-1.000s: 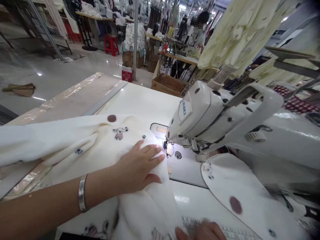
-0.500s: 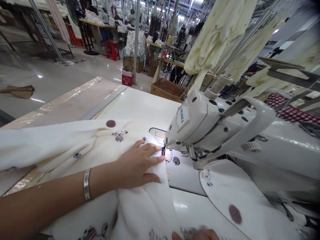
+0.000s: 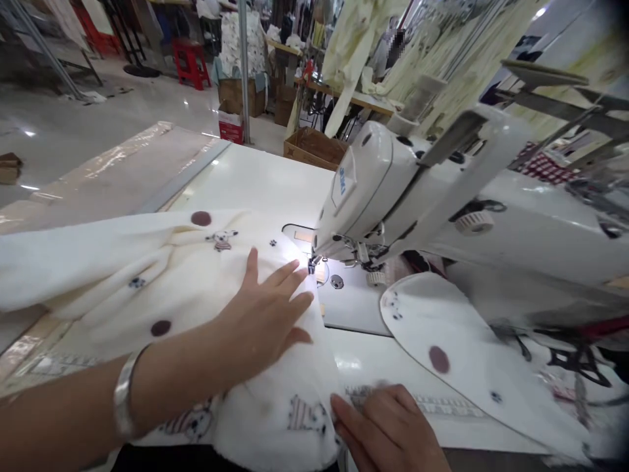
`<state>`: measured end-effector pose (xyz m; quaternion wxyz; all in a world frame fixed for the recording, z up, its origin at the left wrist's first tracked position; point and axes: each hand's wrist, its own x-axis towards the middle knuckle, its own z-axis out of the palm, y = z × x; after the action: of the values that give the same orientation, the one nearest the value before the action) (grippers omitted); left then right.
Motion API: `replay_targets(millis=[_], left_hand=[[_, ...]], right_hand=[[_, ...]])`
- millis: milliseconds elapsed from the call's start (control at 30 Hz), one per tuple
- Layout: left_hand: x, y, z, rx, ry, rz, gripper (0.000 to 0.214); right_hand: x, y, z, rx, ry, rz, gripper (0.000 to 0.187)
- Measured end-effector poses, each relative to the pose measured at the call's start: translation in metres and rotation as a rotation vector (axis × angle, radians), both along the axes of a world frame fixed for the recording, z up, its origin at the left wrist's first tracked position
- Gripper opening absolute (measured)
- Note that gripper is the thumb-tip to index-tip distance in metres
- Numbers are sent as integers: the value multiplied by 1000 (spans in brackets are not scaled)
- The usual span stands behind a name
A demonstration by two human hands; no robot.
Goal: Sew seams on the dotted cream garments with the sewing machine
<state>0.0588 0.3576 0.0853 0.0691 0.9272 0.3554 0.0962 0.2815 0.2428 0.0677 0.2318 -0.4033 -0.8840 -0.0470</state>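
Observation:
A cream fleece fabric piece (image 3: 113,255) printed with dogs, paw marks and brown dots lies across the sewing table, its right edge at the presser foot (image 3: 311,265) of a white sewing machine (image 3: 383,177). My left hand (image 3: 260,314), with a silver bangle at the wrist, rests flat on the fabric, fingers spread, the fingertips just left of the foot. Lower down, my right hand (image 3: 393,426) pinches the fabric's right edge between thumb and fingers. A second, rounded printed fabric piece (image 3: 457,354) lies right of the needle plate.
Measuring-tape markings (image 3: 442,404) run along the table's front. Plastic-covered boarding (image 3: 122,164) extends the table at left. Beyond stand a cardboard box (image 3: 314,147), a red stool (image 3: 190,62) and a metal pole (image 3: 244,72). Pale fabric hangs behind the machine.
My view has tilted down and shifted right. The left hand's fingers have spread, with the index finger lifted away from the others. My right hand has come further into view, at the fabric's edge.

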Motion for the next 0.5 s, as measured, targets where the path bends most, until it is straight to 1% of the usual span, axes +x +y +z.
replay_targets(millis=[33,100,133,167,233,267,367,433,500], left_hand=[[1,-11,-1,-6,-27,3,40],[2,-29,-6,13,-97,-13,43],[3,-36,-10,36,-131,-23,42],[3,-40,-14,58,-157,-29,40],[3,-43,-20,76,-180,-33,38],[2,-43,-22,76,-182,-33,38],[2,-42,-21,83,-162,-22,40],[1,-43,-21,123,-140,22,46],[-2,-46,-21,153,-108,74,54]], right_hand=[[-1,-1,2,-16,16,-11,16],[0,-4,2,-37,75,-45,10],[0,-4,1,-51,107,-62,6],[1,-4,-1,-64,139,-78,6],[2,-3,-3,-78,182,-85,14],[2,-2,-3,-79,186,-72,15],[4,1,0,-75,132,-21,7],[6,2,1,-68,66,6,12],[8,1,-2,-24,24,20,14]])
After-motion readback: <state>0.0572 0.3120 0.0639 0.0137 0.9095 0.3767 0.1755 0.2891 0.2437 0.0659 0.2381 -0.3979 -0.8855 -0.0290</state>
